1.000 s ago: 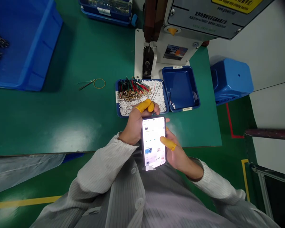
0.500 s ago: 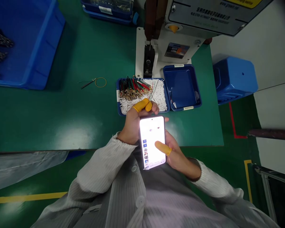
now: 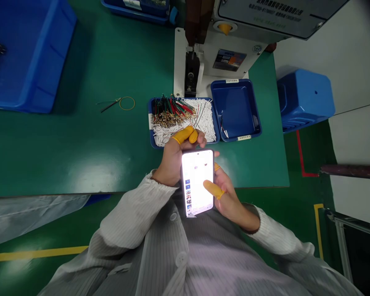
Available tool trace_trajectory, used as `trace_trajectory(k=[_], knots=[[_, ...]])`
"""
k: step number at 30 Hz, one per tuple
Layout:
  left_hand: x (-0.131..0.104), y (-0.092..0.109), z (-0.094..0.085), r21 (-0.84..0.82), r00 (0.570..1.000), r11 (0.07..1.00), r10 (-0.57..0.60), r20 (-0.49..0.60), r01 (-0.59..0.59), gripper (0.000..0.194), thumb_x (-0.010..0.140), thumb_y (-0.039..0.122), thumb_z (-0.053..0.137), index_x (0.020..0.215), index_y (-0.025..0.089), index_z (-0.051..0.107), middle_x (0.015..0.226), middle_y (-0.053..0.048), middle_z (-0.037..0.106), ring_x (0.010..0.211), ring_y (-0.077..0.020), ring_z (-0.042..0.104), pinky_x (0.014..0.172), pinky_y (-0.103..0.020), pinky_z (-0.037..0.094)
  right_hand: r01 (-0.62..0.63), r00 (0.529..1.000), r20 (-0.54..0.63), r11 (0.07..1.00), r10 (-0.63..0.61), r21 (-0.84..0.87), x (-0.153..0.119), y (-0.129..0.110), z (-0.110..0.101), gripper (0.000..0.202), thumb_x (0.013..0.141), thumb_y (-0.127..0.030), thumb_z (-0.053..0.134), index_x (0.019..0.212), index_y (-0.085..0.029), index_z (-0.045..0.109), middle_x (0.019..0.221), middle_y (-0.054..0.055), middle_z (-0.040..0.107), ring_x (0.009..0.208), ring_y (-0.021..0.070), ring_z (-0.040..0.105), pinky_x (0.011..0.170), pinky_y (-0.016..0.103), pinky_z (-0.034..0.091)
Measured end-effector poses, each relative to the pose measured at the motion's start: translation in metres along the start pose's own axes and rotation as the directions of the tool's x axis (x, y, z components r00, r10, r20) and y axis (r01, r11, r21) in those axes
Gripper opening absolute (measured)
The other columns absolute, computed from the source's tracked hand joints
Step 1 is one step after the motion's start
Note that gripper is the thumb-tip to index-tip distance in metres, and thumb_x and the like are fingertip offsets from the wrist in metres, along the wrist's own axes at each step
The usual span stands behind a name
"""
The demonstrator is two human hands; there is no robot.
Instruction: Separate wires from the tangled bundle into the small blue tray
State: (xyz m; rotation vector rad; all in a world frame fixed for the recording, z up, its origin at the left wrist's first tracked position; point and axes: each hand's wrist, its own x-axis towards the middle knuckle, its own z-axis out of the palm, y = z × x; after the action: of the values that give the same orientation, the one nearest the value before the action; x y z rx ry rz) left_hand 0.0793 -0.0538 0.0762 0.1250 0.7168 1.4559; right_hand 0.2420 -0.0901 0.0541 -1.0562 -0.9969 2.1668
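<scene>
Hands meet around a lit phone [image 3: 197, 176]: the left hand [image 3: 172, 159], beside its upper left edge, presses a yellow-covered thumb and finger together, though whether they pinch thin wires is unclear; the right hand [image 3: 227, 197] clasps its right side, thumb over the screen. Beyond, on the green bench [image 3: 126, 152], a blue tray [image 3: 151, 135] holds wires [image 3: 172, 113] and white pieces [image 3: 208, 119], near a machine [image 3: 231, 43]

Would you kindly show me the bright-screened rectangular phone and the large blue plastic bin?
Bright-screened rectangular phone [image 3: 195, 176]: head view, middle of its screen.
Large blue plastic bin [image 3: 53, 59]: head view, outer side wall.
</scene>
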Motion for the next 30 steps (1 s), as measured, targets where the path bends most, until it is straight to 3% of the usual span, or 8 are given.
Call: trace_trajectory(k=[6, 9, 11, 13, 15, 17, 20, 30], knots=[[0.000, -0.001, 0.001, -0.002, 1.000, 1.000, -0.013, 0.006, 0.013, 0.029, 0.095, 0.034, 0.056, 0.070, 0.019, 0.056, 0.077, -0.001, 0.051, 0.067, -0.0140, 0.054, 0.078, -0.036, 0.067, -0.031, 0.999, -0.025, 0.999, 0.031, 0.020, 0.002, 0.004, -0.005, 0.049, 0.092, -0.040, 0.073, 0.136, -0.030, 0.054, 0.124, 0.005, 0.073, 0.105, 0.0260, 0.071, 0.082, 0.039, 0.061], [0.001, 0.001, 0.001, -0.049, 1.000, 0.999, -0.021, 0.013, 0.022, 0.029, 0.096, 0.032, 0.054, 0.070, 0.019, 0.055, 0.078, -0.001, 0.052, 0.067, -0.0135, 0.055, 0.077, -0.035, 0.067, -0.016, 1.000, -0.019, 0.999, 0.017, 0.033, 0.002, 0.000, -0.003, 0.048, 0.090, -0.044, 0.074, 0.133, -0.029, 0.058, 0.125, 0.005, 0.072, 0.111, 0.0271, 0.069, 0.095, 0.043, 0.057], [0.001, 0.003, 0.002, -0.084, 0.999, 0.996, -0.042, 0.007, 0.042, 0.028, 0.096, 0.030, 0.052, 0.071, 0.019, 0.053, 0.077, -0.001, 0.053, 0.066, -0.0133, 0.055, 0.075, -0.035, 0.067, -0.036, 0.999, -0.018, 0.994, 0.038, 0.101, 0.002, -0.005, 0.001, 0.048, 0.091, -0.055, 0.068, 0.131, -0.028, 0.061, 0.127, 0.006, 0.071, 0.118, 0.0286, 0.066, 0.103, 0.046, 0.053], [0.001, 0.004, 0.003, -0.098, 0.997, 0.992, -0.077, 0.002, 0.077, 0.029, 0.097, 0.031, 0.050, 0.071, 0.020, 0.052, 0.076, 0.000, 0.053, 0.064, -0.0133, 0.055, 0.075, -0.034, 0.067, -0.168, 0.986, 0.055, 0.966, 0.160, 0.197, 0.002, -0.011, 0.005, 0.061, 0.093, -0.071, 0.053, 0.134, -0.027, 0.060, 0.130, 0.009, 0.070, 0.120, 0.0317, 0.065, 0.104, 0.052, 0.052], [0.000, 0.004, 0.005, -0.099, 0.995, 0.990, -0.101, 0.023, 0.103, 0.030, 0.097, 0.034, 0.051, 0.071, 0.020, 0.053, 0.076, 0.000, 0.052, 0.064, -0.0134, 0.054, 0.076, -0.035, 0.067, -0.345, 0.931, 0.220, 0.900, 0.292, 0.266, 0.003, -0.016, 0.008, 0.078, 0.091, -0.083, 0.037, 0.138, -0.025, 0.058, 0.133, 0.013, 0.068, 0.119, 0.0346, 0.066, 0.102, 0.058, 0.051], [0.000, 0.004, 0.005, -0.110, 0.994, 0.989, -0.097, 0.057, 0.103, 0.030, 0.097, 0.034, 0.054, 0.071, 0.020, 0.053, 0.077, 0.000, 0.052, 0.065, -0.0134, 0.054, 0.077, -0.036, 0.068, -0.448, 0.870, 0.366, 0.841, 0.331, 0.302, 0.005, -0.019, 0.009, 0.085, 0.090, -0.086, 0.028, 0.139, -0.023, 0.058, 0.135, 0.015, 0.066, 0.116, 0.0350, 0.067, 0.103, 0.061, 0.049], [0.000, 0.004, 0.005, -0.113, 0.994, 0.989, -0.093, 0.058, 0.099, 0.029, 0.095, 0.032, 0.059, 0.071, 0.020, 0.051, 0.078, -0.001, 0.052, 0.066, -0.0135, 0.054, 0.079, -0.038, 0.068, -0.466, 0.851, 0.430, 0.810, 0.301, 0.356, 0.008, -0.020, 0.008, 0.084, 0.091, -0.084, 0.028, 0.136, -0.021, 0.062, 0.132, 0.015, 0.067, 0.111, 0.0332, 0.069, 0.104, 0.061, 0.049], [-0.002, 0.001, 0.005, -0.051, 0.983, 0.987, -0.146, 0.114, 0.152, 0.032, 0.093, 0.035, 0.061, 0.068, 0.020, 0.048, 0.077, 0.000, 0.049, 0.062, -0.0120, 0.052, 0.081, -0.038, 0.068, -0.463, 0.863, 0.396, 0.804, 0.313, 0.373, 0.006, -0.019, 0.010, 0.085, 0.086, -0.086, 0.034, 0.126, -0.018, 0.067, 0.119, 0.015, 0.071, 0.102, 0.0328, 0.069, 0.100, 0.060, 0.051]])
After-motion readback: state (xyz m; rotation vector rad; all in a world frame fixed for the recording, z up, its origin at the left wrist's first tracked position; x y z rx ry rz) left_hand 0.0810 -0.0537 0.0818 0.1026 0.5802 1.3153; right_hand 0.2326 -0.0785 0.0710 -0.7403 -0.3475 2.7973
